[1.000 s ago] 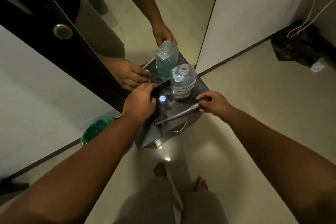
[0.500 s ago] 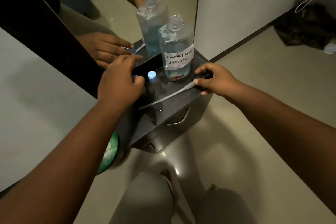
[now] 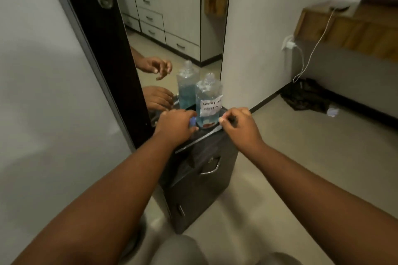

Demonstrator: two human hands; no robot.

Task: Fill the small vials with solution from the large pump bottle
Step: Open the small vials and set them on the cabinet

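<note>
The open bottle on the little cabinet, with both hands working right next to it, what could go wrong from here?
1. The bottle has no cap and stands between the left hand and right hand; a bump could tip it and spill solution.
2. It stands on a narrow cabinet top, so there is little room to catch it.
3. The right hand pinches the pump tube at its end; swinging it could strike the bottle.

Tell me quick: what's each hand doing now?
Left hand: closed around a small blue-capped vial.
Right hand: pinching the end of the pump tube.
</note>
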